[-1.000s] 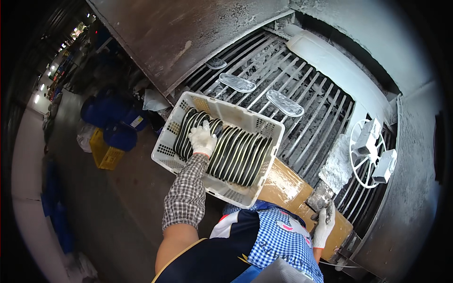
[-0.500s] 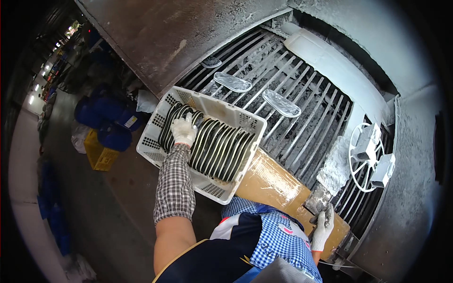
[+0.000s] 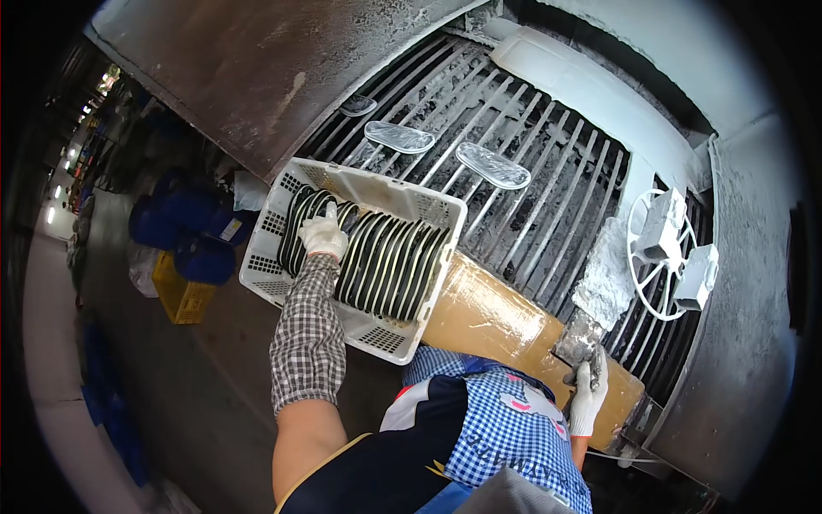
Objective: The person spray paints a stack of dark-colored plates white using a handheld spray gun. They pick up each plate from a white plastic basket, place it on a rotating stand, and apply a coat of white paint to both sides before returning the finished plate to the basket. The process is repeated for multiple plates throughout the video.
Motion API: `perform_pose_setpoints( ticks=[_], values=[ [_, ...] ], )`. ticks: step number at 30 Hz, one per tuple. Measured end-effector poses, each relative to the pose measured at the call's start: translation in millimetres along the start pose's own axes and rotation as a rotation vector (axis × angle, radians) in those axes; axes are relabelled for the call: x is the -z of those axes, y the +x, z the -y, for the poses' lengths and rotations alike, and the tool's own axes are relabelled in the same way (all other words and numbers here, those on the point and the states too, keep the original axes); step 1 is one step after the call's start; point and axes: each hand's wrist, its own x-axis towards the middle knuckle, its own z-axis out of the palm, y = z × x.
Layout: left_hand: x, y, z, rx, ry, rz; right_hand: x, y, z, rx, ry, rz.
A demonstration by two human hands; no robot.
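Observation:
A white perforated plastic crate (image 3: 370,341) holds a row of black, rounded plates (image 3: 390,265) with pale edges, standing on end side by side. My left hand (image 3: 323,236), in a white knit glove, reaches into this row from above. Its fingers close on the top of one plate near the crate's left part; the fingertips are partly hidden. At the right, my gloved right hand (image 3: 591,394), its fingertips blackened, is closed round the lower end of a grey, powder-caked metal tool (image 3: 580,341). I cannot make out the tool's exact kind.
Long oval plates (image 3: 492,164) coated silvery grey stand over a sooty bar grate (image 3: 548,223). Right of it is a white spoked wheel (image 3: 651,257) with box-shaped blocks. Metal walls enclose the grate. Tan board (image 3: 492,313) lies beside the crate. Blue drums (image 3: 201,257) stand left.
The view has shifted a little, so the crate and grate sit slightly further left. My left hand stays at the same plates, and my right hand still grips the grey tool.

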Motion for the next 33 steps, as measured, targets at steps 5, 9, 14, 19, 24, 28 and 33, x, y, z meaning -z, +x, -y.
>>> perform_pose_setpoints(
  ticks=[5,9,14,19,24,28,33],
  values=[
    [18.7,-16.5,-2.3,-0.040,0.008,-0.132,5.9,9.7,-18.2,0.053,-0.068,0.000],
    [51.6,-37.3,-8.3,0.005,-0.021,-0.171,8.2,14.8,-22.9,0.052,-0.080,0.037],
    [70.4,-54.6,-16.8,-0.024,-0.127,-0.246,13.6,23.6,-29.1,0.081,-0.089,0.066],
    [115.8,-88.5,-47.9,-0.082,-0.079,-0.247,14.7,24.1,-26.4,0.092,-0.076,0.069],
    [127.8,-112.7,-77.2,-0.193,-0.069,-0.167,17.8,24.4,-31.5,0.137,-0.132,0.056],
    [115.9,-111.9,-87.0,-0.198,-0.078,-0.090,19.2,18.1,-28.0,0.109,-0.069,0.037],
    [125.5,-111.1,-81.5,-0.161,-0.143,0.001,25.9,15.7,-29.0,0.091,-0.053,0.023]
  ],
)
